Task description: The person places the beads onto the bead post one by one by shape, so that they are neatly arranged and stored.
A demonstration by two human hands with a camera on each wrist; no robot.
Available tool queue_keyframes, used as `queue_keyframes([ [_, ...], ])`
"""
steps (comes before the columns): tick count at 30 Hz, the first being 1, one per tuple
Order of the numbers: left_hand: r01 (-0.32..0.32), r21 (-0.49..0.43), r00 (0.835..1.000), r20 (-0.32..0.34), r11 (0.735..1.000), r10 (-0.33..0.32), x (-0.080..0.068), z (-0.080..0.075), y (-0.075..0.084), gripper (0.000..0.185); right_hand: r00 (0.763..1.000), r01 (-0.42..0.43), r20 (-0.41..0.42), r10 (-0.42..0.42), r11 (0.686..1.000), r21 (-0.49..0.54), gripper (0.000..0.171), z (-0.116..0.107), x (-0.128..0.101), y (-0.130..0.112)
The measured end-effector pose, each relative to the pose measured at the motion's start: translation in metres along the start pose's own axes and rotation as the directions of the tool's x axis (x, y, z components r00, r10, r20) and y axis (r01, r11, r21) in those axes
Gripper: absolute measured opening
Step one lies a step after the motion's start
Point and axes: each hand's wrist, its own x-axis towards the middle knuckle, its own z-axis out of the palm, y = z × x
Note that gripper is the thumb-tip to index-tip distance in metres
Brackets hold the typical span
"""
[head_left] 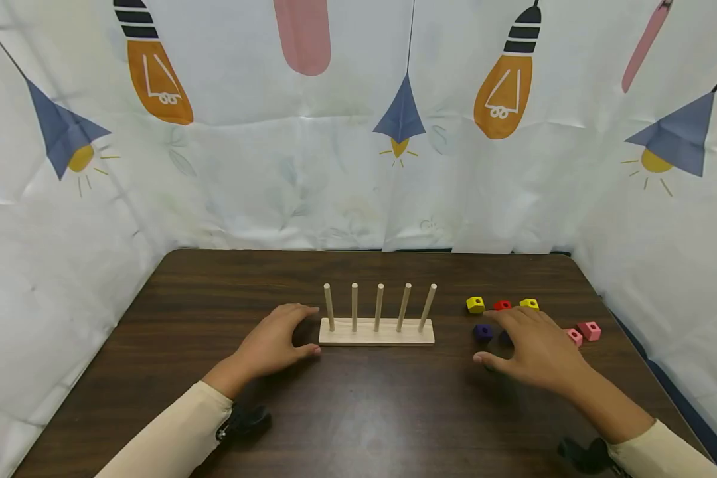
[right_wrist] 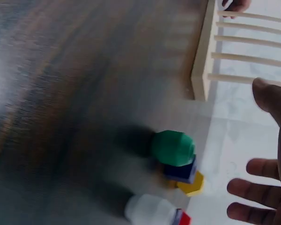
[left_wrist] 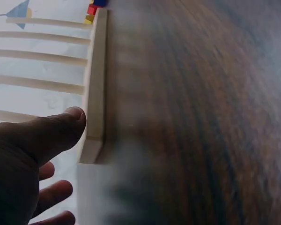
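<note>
A pale wooden stand with several upright bare pegs sits mid-table. My left hand is at its left end, fingers and thumb spread, the thumb tip right by the base in the left wrist view. On the right, my right hand hovers over a group of coloured beads with its fingers apart and nothing held. Around it lie a yellow bead, a red bead, a dark blue bead and a pink bead. A green bead and a white bead, hidden in the head view, show in the right wrist view.
The dark brown wooden table has rounded far corners. Behind and beside it hangs a white cloth printed with lamps and bulbs. Each wrist wears a dark strapped device, such as the left one.
</note>
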Motion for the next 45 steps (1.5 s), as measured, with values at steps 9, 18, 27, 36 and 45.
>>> queue_keyframes([
  [9, -0.033, -0.039, 0.999, 0.029, 0.999, 0.034, 0.013, 0.017, -0.004, 0.065, 0.998, 0.064, -0.014, -0.064, 0.998, 0.000, 0.053, 0.018, -0.015, 0.012],
  [18, -0.046, -0.029, 0.999, 0.024, 0.998, 0.047, 0.016, 0.019, 0.001, 0.052, 0.992, 0.124, -0.040, -0.124, 0.992, 0.016, 0.029, 0.030, -0.023, 0.017],
  [27, 0.002, -0.025, 0.999, 0.035, 1.000, -0.001, 0.017, 0.017, 0.002, 0.052, 0.986, 0.145, -0.081, -0.144, 0.989, 0.007, 0.030, 0.034, -0.016, 0.015],
  [36, 0.041, -0.025, 0.999, 0.032, 0.999, -0.040, 0.017, 0.017, 0.001, 0.052, 0.993, 0.108, -0.061, -0.106, 0.994, 0.033, 0.031, 0.024, 0.002, 0.004],
  [45, 0.096, 0.010, 0.993, 0.061, 0.995, -0.096, 0.018, 0.015, -0.001, 0.055, 0.992, 0.102, -0.089, -0.093, 0.989, 0.106, 0.029, 0.003, 0.028, -0.010],
])
